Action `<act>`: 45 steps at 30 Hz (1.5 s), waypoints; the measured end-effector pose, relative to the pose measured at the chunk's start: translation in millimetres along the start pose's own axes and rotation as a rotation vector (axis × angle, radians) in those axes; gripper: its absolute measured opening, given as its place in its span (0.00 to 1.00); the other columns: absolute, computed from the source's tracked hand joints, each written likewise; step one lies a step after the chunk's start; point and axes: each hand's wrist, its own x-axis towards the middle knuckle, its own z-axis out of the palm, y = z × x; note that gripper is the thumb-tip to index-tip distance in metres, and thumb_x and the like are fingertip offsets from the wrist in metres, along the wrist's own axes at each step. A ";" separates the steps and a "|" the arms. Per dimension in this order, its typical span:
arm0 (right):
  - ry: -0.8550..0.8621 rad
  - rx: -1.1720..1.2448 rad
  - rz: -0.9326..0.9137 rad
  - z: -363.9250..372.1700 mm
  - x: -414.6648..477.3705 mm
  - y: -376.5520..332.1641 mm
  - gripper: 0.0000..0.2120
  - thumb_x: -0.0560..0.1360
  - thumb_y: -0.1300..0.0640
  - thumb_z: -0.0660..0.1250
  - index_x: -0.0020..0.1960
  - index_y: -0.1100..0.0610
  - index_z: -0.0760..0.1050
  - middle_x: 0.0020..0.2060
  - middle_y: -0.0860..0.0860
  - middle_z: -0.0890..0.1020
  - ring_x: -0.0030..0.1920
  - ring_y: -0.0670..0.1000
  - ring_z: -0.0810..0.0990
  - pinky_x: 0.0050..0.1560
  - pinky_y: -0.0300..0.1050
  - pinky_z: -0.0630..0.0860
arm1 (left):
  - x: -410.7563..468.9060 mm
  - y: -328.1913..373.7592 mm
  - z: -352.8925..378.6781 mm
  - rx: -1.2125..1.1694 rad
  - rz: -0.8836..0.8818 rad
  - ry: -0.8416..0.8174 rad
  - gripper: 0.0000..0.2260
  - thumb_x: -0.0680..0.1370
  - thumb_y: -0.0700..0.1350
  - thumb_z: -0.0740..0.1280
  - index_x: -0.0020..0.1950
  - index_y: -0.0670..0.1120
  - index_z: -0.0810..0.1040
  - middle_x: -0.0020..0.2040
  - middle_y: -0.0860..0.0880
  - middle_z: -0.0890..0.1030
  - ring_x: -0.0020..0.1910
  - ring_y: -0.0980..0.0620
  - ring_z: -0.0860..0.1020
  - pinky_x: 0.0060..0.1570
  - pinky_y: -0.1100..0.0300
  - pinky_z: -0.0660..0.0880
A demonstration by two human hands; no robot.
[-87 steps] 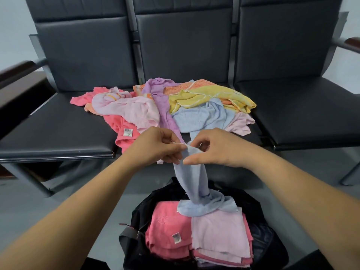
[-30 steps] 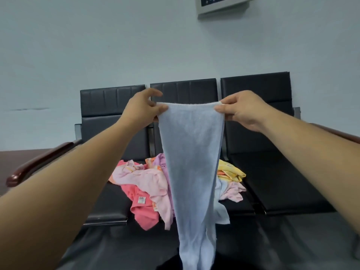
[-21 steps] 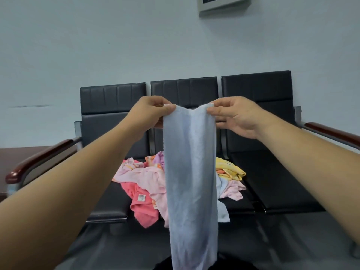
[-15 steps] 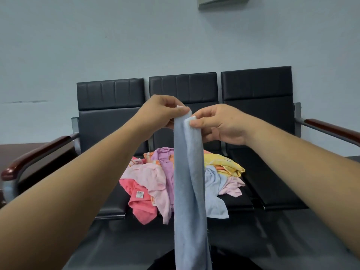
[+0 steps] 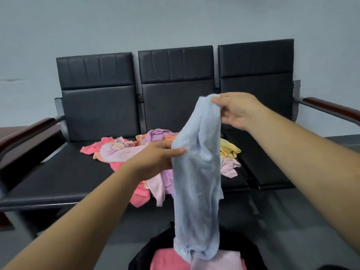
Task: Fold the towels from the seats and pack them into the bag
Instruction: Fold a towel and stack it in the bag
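Even soft light, slight blur, wide-angle bowing.

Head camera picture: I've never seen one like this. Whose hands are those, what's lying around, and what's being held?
There is no machine here. The camera sits on a person's head and looks forward and down, so both hands reaching in are that person's own. The right hand pinches the top of a blue towel, which hangs down long and narrow. The left hand grips its edge partway down. Ahead stands a row of three black seats. A loose pile of pink, purple, orange and yellow towels lies across the left and middle ones. At the bottom edge is a black bag with folded pink towels already inside, and the blue towel's lower end hangs in front of them.
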 end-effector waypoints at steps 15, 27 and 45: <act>-0.193 0.326 0.603 -17.6 2.5 153.2 0.36 0.74 0.27 0.62 0.61 0.57 0.84 0.61 0.58 0.84 0.63 0.59 0.81 0.70 0.56 0.72 | 39.9 -30.6 9.5 -0.745 0.008 0.085 0.19 0.81 0.51 0.63 0.62 0.37 0.82 0.64 0.38 0.81 0.62 0.41 0.81 0.62 0.44 0.77; -0.061 0.080 0.256 -7.8 -8.7 162.0 0.13 0.76 0.65 0.72 0.60 0.67 0.80 0.53 0.61 0.86 0.54 0.60 0.86 0.63 0.59 0.79 | 48.0 -63.1 -16.5 -0.282 0.024 0.080 0.20 0.82 0.36 0.64 0.71 0.54 0.73 0.65 0.46 0.81 0.60 0.46 0.82 0.55 0.49 0.80; 0.164 -0.150 0.201 -27.2 -13.2 166.8 0.07 0.80 0.59 0.70 0.42 0.55 0.80 0.47 0.53 0.86 0.50 0.55 0.84 0.63 0.63 0.78 | 27.8 -82.2 -20.1 0.214 -0.200 0.278 0.10 0.77 0.45 0.74 0.55 0.42 0.86 0.52 0.42 0.87 0.55 0.42 0.84 0.60 0.45 0.80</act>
